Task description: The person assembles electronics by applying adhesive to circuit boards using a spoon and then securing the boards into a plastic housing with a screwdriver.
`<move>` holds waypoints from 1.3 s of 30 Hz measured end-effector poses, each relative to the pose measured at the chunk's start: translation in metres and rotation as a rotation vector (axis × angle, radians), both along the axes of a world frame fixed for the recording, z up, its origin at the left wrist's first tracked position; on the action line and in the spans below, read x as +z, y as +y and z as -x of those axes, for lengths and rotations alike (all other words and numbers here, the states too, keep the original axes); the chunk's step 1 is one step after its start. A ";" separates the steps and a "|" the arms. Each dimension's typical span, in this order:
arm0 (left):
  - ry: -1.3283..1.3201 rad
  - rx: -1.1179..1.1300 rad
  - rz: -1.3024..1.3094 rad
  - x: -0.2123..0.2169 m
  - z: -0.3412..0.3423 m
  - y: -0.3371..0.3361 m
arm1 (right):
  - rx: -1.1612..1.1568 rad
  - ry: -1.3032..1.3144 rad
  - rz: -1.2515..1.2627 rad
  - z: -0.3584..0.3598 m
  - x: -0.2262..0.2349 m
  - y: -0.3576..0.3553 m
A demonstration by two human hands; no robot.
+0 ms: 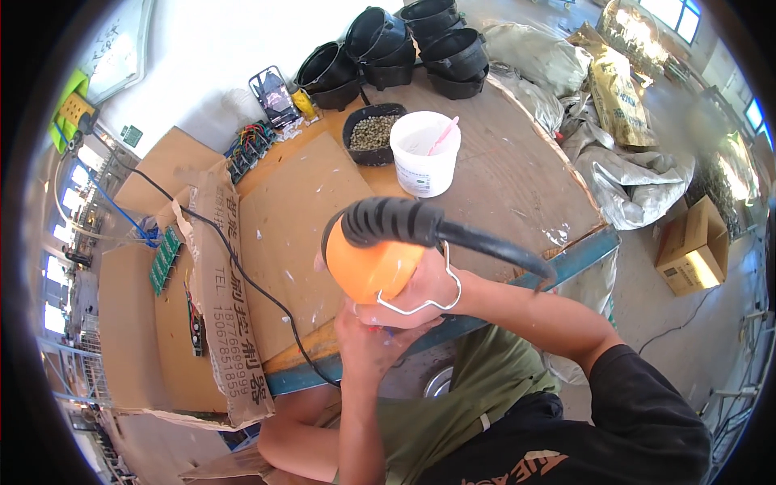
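An orange corded power tool (pixel 365 271) with a wire hanging loop and a thick black cord sleeve is upright over the near table edge. My right hand (pixel 436 283) is closed around it from the right; its working end is hidden below. Against its underside, my left hand (pixel 370 343) is closed, with tiny red and blue bits showing at its fingers. What the left hand holds is mostly hidden. A cardboard sheet (pixel 307 210) lies on the table just beyond both hands.
Left stands an open cardboard box (pixel 234 323) with green circuit boards (pixel 166 260). Farther back are a black tray of small brass-coloured parts (pixel 372 133), a white bucket (pixel 423 174), a phone (pixel 275 97), wired parts (pixel 252 149) and stacked black bins (pixel 457 61). Sacks (pixel 630 178) lie right.
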State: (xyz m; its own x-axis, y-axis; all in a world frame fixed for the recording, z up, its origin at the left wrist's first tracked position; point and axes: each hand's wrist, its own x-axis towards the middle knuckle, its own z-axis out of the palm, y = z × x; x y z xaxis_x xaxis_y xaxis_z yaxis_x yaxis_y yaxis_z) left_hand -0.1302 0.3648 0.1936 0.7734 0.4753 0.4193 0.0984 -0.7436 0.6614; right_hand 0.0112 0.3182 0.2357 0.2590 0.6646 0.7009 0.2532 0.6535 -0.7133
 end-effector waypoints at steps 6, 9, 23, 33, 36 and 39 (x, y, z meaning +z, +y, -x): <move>-0.058 0.019 0.010 -0.004 -0.002 0.000 | 0.058 0.081 0.020 0.001 0.003 -0.002; -0.070 0.022 0.044 -0.009 -0.001 0.000 | 0.064 0.111 0.006 0.003 0.004 -0.002; -0.058 0.068 0.048 -0.019 0.001 0.000 | 0.088 0.145 0.125 0.004 0.007 -0.005; -0.072 0.038 0.016 -0.018 0.000 0.002 | 0.062 0.213 0.113 0.009 0.005 -0.006; -0.091 0.032 0.018 -0.015 -0.002 0.002 | 0.075 0.195 0.126 0.007 0.012 -0.007; -0.104 0.016 0.020 -0.018 -0.001 0.003 | 0.072 0.220 0.120 0.009 0.010 -0.006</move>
State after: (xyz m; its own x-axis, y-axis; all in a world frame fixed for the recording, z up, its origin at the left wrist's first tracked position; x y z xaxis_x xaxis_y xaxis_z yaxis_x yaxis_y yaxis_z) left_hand -0.1290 0.3676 0.1757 0.7185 0.4964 0.4872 0.0398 -0.7287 0.6837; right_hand 0.0019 0.3120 0.2455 0.3459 0.7615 0.5481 0.0391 0.5720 -0.8193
